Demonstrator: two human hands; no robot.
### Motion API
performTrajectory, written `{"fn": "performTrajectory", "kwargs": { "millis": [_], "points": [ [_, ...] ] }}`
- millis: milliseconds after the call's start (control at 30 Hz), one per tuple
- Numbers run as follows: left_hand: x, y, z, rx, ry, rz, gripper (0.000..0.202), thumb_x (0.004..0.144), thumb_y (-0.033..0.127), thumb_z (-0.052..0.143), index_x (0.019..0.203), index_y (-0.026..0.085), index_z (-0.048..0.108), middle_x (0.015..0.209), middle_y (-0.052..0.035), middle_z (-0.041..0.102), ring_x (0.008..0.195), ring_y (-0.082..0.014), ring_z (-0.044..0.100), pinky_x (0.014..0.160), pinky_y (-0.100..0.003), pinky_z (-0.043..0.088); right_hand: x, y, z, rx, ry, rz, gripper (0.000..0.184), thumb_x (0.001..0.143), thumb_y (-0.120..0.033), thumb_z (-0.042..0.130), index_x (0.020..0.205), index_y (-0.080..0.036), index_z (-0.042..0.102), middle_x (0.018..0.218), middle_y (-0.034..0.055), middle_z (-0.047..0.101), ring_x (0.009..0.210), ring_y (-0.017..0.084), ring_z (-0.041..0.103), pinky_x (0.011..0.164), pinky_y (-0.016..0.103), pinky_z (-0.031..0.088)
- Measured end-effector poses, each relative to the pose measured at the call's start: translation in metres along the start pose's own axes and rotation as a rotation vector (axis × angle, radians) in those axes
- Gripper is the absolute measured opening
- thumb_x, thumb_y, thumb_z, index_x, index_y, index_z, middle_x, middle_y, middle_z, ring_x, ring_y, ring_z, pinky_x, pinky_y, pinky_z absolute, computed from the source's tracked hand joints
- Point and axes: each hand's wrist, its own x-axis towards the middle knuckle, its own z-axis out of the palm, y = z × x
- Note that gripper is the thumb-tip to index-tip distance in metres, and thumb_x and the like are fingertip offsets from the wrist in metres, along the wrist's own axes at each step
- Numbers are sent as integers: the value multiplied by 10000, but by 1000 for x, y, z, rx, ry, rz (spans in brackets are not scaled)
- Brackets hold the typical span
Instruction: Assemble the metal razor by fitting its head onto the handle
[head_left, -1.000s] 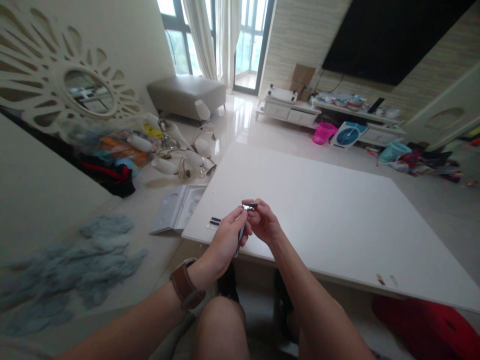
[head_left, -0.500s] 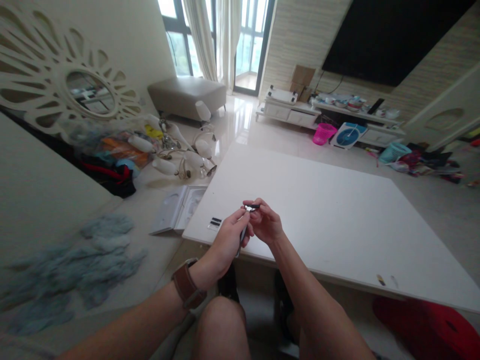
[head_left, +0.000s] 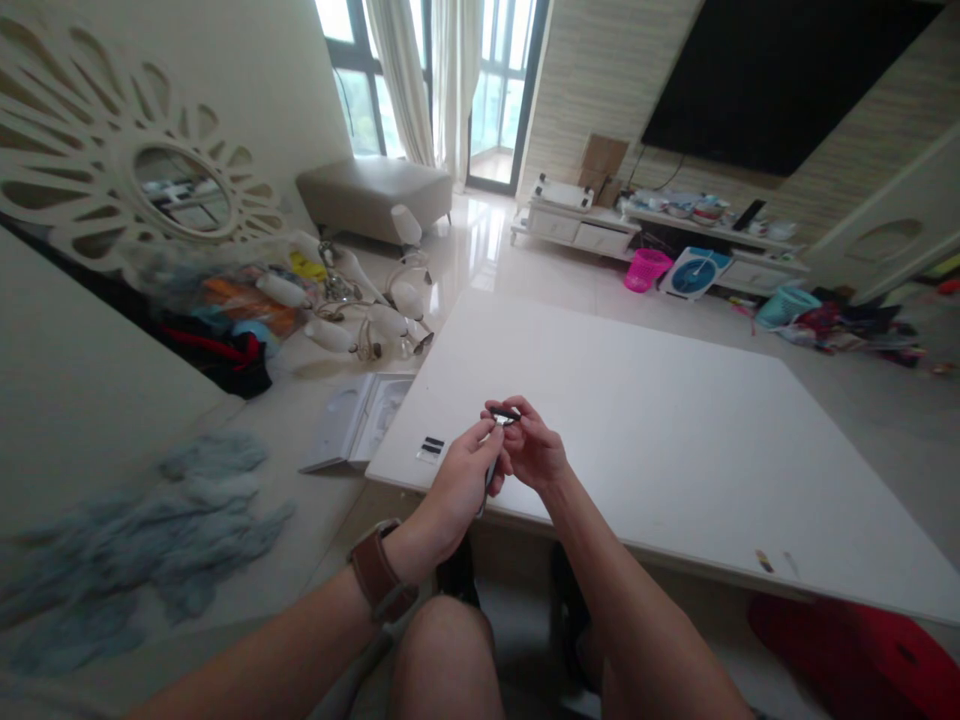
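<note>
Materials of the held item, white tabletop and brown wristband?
Held item: bright silvery glint suggests polished metal; dark part possibly plastic; too small to be sure.
White tabletop: smooth, low sheen, probably painted or laminated board, going by its even, unbroken surface.
Brown wristband: dull, broad strap looks like leather; real or imitation, can't tell.

Held tool (head_left: 501, 419): shiny, metal-looking at the head, handle finish too small to tell. Tabletop (head_left: 637, 420) smooth, white, low sheen. Wrist strap (head_left: 373, 570) brown, leather-like, matt. Floor (head_left: 480, 230) glossy tile. Bench (head_left: 371, 190) smooth, leather-like, faint sheen. Pink basket (head_left: 647, 271) plastic. Heaped cloth (head_left: 210, 510) soft, rumpled, matt. Box (head_left: 604, 154) plain cardboard.
</note>
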Motion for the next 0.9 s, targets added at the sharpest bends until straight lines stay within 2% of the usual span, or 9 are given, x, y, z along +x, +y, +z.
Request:
{"fn": "performTrajectory", "kwargs": {
  "millis": [167,233,433,567,667,900],
  "points": [
    [0,1,1,6,4,29,301,913,469,529,801,189,524,633,37,527,527,-82,432,522,-206,346,0,2,-2,6,11,-6,208,750,-271,775,902,-237,637,1096,47,737,1004,230,697,556,270,573],
    [0,2,1,3,7,33,295,901,468,546,805,189,537,636,36,529,533,-85,430,525,-208,346,-1,1,-2,20,16,-9,213,721,-277,801,852,-233,640,1084,46,744,966,238,706,518,276,568],
    [-2,2,0,15,-6,28,316,899,482,549,777,192,524,636,40,522,529,-84,423,524,-213,337,-2,0,-1,12,86,33,127,765,-272,759,820,-213,661,1081,57,752,869,216,723,534,298,586],
    [-1,1,1,21,-1,23,313,906,475,539,774,192,512,635,42,521,516,-79,422,517,-214,330,-1,0,-1,31,-12,-23,131,752,-265,770,797,-215,657,1080,47,754,934,207,723,517,235,563],
    [-1,1,1,11,-7,20,303,906,467,545,789,190,519,643,43,522,517,-76,419,513,-211,325,-2,-1,-1,36,-61,-7,159,751,-291,771,797,-214,640,1103,42,748,909,207,727,518,253,573],
    [-2,0,2,30,-41,38,273,882,459,585,834,194,541,651,38,530,530,-85,436,518,-214,339,-2,-3,-4,0,9,43,229,738,-305,782,754,-212,573,1059,54,751,938,218,709,527,270,584]
  ]
}}
